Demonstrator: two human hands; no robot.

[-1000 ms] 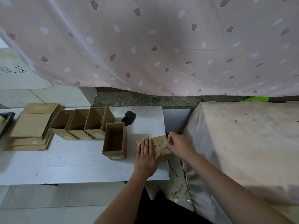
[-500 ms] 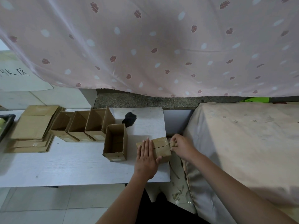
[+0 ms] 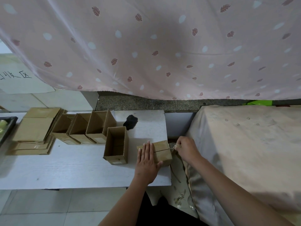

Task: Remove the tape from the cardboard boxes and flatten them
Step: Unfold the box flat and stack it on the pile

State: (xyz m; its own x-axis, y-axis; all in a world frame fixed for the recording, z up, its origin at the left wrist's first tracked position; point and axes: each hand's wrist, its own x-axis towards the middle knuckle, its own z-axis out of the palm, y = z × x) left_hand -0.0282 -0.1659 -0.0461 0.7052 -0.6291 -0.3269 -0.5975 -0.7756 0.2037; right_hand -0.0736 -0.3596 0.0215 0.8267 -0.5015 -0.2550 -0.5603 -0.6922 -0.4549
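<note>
A small closed cardboard box (image 3: 162,150) lies near the right edge of the white table (image 3: 65,168). My left hand (image 3: 147,162) presses flat on its top, fingers apart. My right hand (image 3: 186,148) is just right of the box, beyond the table edge, pinching a strip of clear tape (image 3: 173,146) that runs from the box's right end. An open, empty box (image 3: 116,145) stands left of it. Three more open boxes (image 3: 84,128) stand in a row behind. A pile of flattened boxes (image 3: 35,131) lies at the far left.
A black lump (image 3: 130,122) sits on the table behind the boxes. A cloth-covered surface (image 3: 244,152) fills the right side. Tape scraps (image 3: 179,198) lie on the floor in the gap. A dark tray (image 3: 6,129) is at the left edge. A pink curtain hangs behind.
My right hand has moved from the box's top right corner out to the right, drawing the tape off the box end. My left hand has stayed pressed on the box.
</note>
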